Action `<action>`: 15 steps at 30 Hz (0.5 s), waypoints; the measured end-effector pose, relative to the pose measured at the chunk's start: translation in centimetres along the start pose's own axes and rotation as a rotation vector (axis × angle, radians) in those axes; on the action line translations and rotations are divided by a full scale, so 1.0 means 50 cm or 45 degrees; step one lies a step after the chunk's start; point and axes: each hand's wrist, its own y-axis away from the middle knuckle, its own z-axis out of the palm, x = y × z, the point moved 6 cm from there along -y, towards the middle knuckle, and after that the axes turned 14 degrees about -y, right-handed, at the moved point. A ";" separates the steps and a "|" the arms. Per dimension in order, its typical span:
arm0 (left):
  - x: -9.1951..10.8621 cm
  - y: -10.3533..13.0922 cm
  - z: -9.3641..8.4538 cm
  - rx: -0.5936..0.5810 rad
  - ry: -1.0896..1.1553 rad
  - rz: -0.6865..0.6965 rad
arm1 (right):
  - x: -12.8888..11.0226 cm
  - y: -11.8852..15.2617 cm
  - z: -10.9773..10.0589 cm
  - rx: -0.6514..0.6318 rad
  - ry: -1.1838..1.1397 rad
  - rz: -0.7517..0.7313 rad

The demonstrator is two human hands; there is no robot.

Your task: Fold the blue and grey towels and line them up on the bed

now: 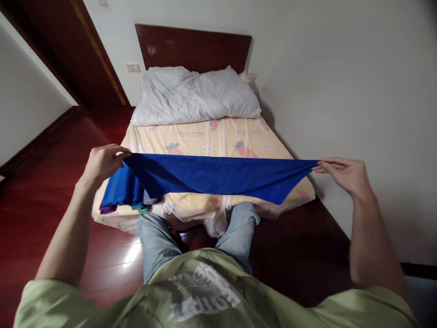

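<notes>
A blue cloth (211,175) is stretched wide above the foot of the bed, its top edge nearly straight and its lower corners hanging. My left hand (106,163) pinches its top left corner between thumb and fingers. At the other end, my right hand (343,172) pinches the top right corner. Folded blue cloths (118,187) lie on the bed's near left corner, below my left hand, partly covered by the stretched cloth. Purple and green edges show among them.
The bed has a yellow patterned sheet (205,132), a bunched white quilt (198,95) and a dark red headboard (194,48). A white wall (341,82) stands close on the right. Glossy red floor (51,159) extends left. My knees are near the bed's front edge.
</notes>
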 end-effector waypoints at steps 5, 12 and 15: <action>-0.002 -0.010 0.029 -0.146 0.186 -0.118 | 0.015 0.000 -0.007 0.017 0.013 0.050; -0.022 -0.093 0.149 -0.444 0.081 -0.078 | 0.112 -0.063 0.011 -0.027 0.005 0.224; -0.020 -0.159 0.220 -0.551 0.027 -0.048 | 0.164 -0.126 0.053 -0.051 0.062 0.176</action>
